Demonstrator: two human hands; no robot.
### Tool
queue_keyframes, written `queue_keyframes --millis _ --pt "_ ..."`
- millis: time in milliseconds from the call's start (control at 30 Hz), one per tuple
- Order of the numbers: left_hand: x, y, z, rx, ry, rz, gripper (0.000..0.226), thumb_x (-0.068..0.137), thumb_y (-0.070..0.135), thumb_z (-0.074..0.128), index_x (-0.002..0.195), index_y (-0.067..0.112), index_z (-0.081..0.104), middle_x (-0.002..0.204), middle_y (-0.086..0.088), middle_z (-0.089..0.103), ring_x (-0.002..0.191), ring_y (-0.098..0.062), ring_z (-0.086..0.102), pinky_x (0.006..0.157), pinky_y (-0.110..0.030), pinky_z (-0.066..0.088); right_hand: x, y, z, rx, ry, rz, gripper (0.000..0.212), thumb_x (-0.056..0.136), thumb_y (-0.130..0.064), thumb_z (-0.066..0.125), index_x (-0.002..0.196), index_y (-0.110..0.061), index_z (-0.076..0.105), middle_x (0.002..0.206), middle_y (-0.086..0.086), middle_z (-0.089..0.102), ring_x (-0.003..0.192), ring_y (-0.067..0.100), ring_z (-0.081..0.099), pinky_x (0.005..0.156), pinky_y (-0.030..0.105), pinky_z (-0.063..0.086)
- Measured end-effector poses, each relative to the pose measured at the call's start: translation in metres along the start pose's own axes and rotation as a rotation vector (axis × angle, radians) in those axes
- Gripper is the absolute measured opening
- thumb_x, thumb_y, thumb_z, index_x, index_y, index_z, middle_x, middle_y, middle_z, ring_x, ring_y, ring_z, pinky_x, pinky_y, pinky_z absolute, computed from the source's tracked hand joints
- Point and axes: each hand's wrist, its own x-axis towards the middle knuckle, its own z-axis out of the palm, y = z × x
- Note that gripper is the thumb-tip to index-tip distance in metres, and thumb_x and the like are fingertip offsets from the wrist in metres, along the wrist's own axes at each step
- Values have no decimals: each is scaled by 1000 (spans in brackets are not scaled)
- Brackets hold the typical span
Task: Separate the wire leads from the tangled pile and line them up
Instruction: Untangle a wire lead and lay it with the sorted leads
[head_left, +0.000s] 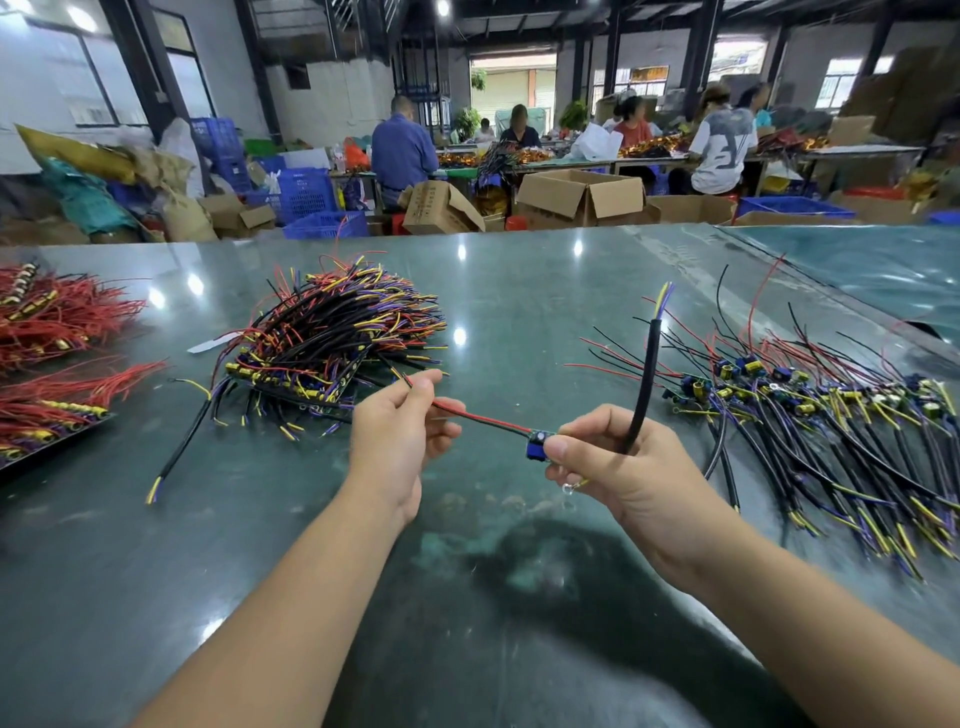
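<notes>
**Trainee:** Why is the single lead being held up off the dark green glossy bench rather than worked on the surface?

**Technician:** Lifting it is keeping it apart from the tangled pile of black, red, yellow and purple wire leads on the left. The left hand is pinching the thin red-and-black wire pair between thumb and fingers, fingers curled round it. The right hand is gripping the small blue-and-green circuit module together with the base of the thick black sheathed cable. Two grips are drawing the pair taut — likely so any snag shows itself.

**Trainee:** Which way is the lead pointing?

**Technician:** The thin pair is running near horizontal, rising slightly toward the left hand, its far end toward the pile. The thick cable is bending upward and away from the person, its yellow-and-blue stripped tips at the top. So the long axis is kinked at the module, not straight.

**Trainee:** And where is it going?

**Technician:** Judging by the layout, into the row of separated leads with small capacitor modules lying on the right of the bench — modules roughly in a line, thick cables trailing toward the person. Matching that orientation is presumably the requirement.
</notes>
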Motion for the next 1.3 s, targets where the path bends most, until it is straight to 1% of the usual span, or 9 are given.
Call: queue_keyframes --millis 200,367,467,567,633,733,900,1033,1300 --pt "6 -6 -2 108 118 163 27 99 10 43 85 20 64 47 4 61 37 -6 51 39 -14 40 -2 3 5 0 -93 6 19 57 -17 77 68 -9 64 63 8 67 55 15 62 57 20 50" --pt "12 -6 -9 184 169 340 27 95 16 52 77 27 69 47 6 59 40 -6 52 41 -19 43 -1 2 2 1 -77 -10 12 74 1 72 70 -6 63 62 9 65 55 15 62 56 20 50" --pt "7 -4 -6 95 142 313 23 98 20 50 87 27 69 49 8 59 42 -4 52 43 -18 45 -2 2 0 25 -47 1 13 63 -12 77 66 -12 65 62 6 66 55 15 62 60 23 52" --pt "-7 -3 3 -76 -81 109 17 94 36 51 99 27 64 67 2 64 56 -7 59 49 -18 49 1 -1 -3 52 47 -6 23 51 -26 79 67 -16 66 65 4 67 57 15 63 66 26 52" --pt "-20 -9 13 -53 -348 -25 34 80 48 56 103 25 62 83 -2 65 67 -11 62 54 -23 52 3 -3 -7 74 124 -22 27 54 -23 77 73 -11 63 65 3 66 57 14 63 63 24 52" --pt "-35 -18 22 25 -615 -61 42 73 43 62 107 18 66 89 -4 66 69 -12 62 61 -26 54 4 -4 -9 -32 158 -28 25 58 -25 75 75 -11 62 63 -1 65 59 8 59 58 20 47" --pt "-29 -18 18 -23 -512 -29 13 81 21 63 87 13 72 78 -2 70 69 -9 65 67 -21 54 2 1 -4 -154 78 -98 8 78 -10 73 83 -7 67 66 -7 64 52 -2 50 51 8 37" --pt "-25 -16 19 -51 -390 -36 11 92 10 55 89 6 65 77 -5 70 67 -12 66 65 -22 56 2 6 -3 -212 132 -104 15 80 -10 72 94 -15 68 84 -3 65 60 13 48 61 22 41" --pt "-29 -11 17 -70 -462 -87 13 87 8 61 78 10 53 84 -17 61 65 -15 64 64 -22 55 4 4 -6 -52 114 -98 9 78 -6 70 70 -9 66 60 0 65 58 9 61 63 17 53"
